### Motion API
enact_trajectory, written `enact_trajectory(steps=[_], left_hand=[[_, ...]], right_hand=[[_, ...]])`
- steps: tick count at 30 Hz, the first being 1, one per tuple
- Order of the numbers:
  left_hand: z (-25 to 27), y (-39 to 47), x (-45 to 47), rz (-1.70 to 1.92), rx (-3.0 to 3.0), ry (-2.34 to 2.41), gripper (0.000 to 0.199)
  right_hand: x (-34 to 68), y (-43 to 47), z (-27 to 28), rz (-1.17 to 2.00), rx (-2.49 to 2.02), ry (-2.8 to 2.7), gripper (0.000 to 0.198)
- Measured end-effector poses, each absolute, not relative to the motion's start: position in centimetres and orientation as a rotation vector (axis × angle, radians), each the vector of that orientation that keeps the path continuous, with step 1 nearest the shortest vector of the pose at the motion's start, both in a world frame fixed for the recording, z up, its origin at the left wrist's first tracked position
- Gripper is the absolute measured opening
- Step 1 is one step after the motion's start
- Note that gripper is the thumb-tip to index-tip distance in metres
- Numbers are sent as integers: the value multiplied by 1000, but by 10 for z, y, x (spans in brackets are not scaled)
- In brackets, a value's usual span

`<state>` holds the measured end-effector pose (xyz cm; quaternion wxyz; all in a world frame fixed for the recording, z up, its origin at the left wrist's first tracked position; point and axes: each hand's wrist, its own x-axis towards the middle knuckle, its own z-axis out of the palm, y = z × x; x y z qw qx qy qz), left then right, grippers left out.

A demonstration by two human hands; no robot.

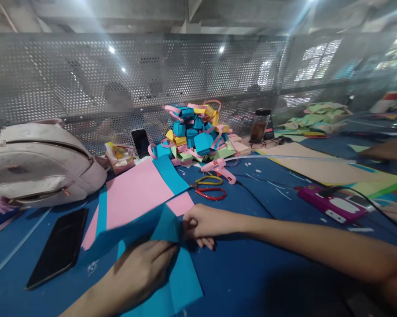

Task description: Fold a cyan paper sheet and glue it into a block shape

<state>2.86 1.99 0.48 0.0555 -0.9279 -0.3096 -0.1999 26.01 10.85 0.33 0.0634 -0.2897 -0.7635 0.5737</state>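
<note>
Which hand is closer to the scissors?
Right. The right hand is just below the scissors; the left hand is lower down, pressing on the blue paper.

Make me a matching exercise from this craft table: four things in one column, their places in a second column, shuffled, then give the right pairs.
Things:
1. black phone
2. glue gun
3. backpack
4. teal paper sheet

Places:
A. far left, against the mesh wall
B. pinched by the right hand, pressed flat by the left hand
C. flat on the table, left of the hands
D. just before the heap of paper boxes

Pairs: 1-C, 2-D, 3-A, 4-B
</note>
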Motion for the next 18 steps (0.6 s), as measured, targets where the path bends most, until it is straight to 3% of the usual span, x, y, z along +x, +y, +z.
enact_trajectory(steps=[5, 12, 18], left_hand=[[8, 24, 29, -215, -2906, -887, 35], [8, 22, 29, -178, -2879, -1053, 39], [14, 22, 34, -198, -2901, -1092, 35]], right_hand=[[266, 112, -1, 1486, -896, -2248, 11], [266, 122, -4, 1356, -953, -2136, 19], [265, 121, -8, 1368, -955, -2119, 15]])
